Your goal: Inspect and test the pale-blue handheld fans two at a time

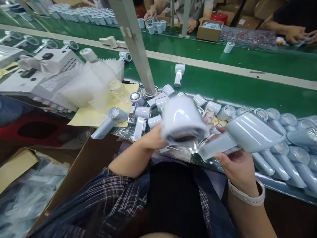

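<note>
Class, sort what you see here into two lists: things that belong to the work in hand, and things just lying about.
In hand: left hand gripping a pale blue fan; right hand gripping a second fan.
Lying about: plastic bottle, yellow paper, cardboard box across the belt.

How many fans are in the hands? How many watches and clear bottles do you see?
Fans held: 2, left fan in left hand, right fan in right hand
Watch: 1
Bottle: 1
Total: 4
</note>
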The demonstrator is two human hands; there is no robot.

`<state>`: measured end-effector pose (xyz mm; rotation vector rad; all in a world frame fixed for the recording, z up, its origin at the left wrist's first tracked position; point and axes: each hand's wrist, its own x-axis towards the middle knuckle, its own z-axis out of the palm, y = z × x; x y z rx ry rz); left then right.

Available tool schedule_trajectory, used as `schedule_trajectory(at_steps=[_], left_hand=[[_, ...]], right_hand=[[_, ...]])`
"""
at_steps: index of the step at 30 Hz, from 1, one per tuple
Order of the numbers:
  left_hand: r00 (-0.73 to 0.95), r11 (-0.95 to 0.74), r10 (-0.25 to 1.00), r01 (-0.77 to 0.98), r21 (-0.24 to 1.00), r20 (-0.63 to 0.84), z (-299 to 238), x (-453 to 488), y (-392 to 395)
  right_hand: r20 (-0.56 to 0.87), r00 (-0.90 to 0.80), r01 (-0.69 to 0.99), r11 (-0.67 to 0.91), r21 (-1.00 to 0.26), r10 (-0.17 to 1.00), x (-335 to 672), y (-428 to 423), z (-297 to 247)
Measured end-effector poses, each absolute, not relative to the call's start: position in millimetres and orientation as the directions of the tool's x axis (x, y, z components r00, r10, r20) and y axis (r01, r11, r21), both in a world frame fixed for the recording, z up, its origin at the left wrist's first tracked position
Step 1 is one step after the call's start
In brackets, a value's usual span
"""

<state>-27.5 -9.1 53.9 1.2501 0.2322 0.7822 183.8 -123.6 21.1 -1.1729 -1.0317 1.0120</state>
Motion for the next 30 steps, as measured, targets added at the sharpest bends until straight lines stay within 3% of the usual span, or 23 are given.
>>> schedule_trajectory(at_steps=[4,8,17,20,30], left_hand=[[0.695,0.277,0.685,-0.527,0.803,0.220,41.1,-6.3,-20.1],[0.747,0.378,0.651,-0.476,0.794,0.138,40.8,11.7,-36.5],[0.777,0.340,0.621,-0.385,0.858,0.103,34.5,16.6,-47.3],[0.739,0.284,0.666,-0.375,0.883,0.099,32.4,11.0,-44.6],[0.750,0.381,0.661,-0.353,0.855,0.016,25.9,0.6,-37.2]], right_hand=[[0.020,0.323,-0.320,0.129,-0.938,0.946,191.4,-129.6,22.6],[-0.078,0.303,-0.413,0.057,-0.909,0.950,193.0,-139.3,20.3],[0.014,0.234,-0.418,0.113,-0.901,0.972,195.5,-159.0,20.5],[-0.007,0.236,-0.421,0.096,-0.902,0.972,192.3,-154.3,18.8],[-0.105,0.184,-0.442,-0.013,-0.897,0.977,181.1,-142.3,12.8]])
